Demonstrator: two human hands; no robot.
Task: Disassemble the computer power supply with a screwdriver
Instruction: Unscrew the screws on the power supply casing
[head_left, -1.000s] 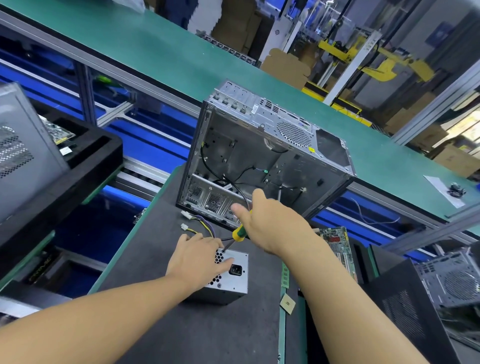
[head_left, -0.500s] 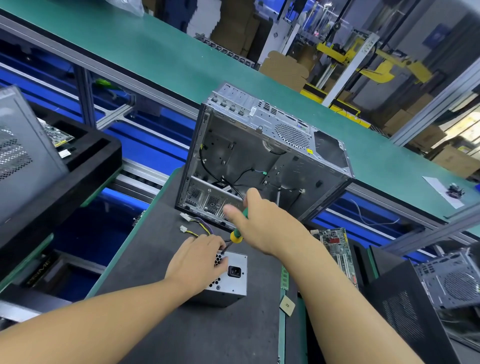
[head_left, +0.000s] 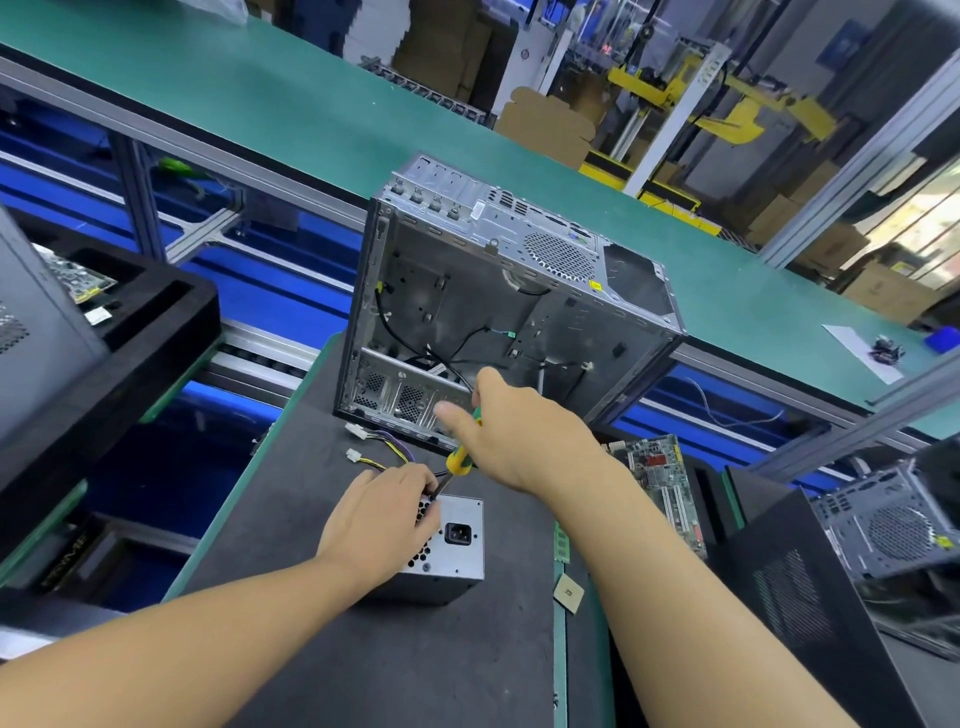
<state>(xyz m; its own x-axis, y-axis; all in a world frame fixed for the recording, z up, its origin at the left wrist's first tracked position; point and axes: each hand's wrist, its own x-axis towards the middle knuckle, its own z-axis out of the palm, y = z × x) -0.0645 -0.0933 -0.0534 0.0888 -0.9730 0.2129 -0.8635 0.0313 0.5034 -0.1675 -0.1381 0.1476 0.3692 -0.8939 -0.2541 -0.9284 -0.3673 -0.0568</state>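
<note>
Gripping one screwdriver (head_left: 460, 460) slanted down-left is the right hand (head_left: 524, 436); left hand (head_left: 379, 519) clasps one socket-up power supply (head_left: 460, 551).

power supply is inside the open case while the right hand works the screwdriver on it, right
No: the head view shows the power supply lying on the mat in front of the open case; the right hand does work the screwdriver on it.

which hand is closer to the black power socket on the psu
Left. The left hand holds the power supply right beside the socket; the right hand grips the screwdriver farther back, toward the computer case.
</note>
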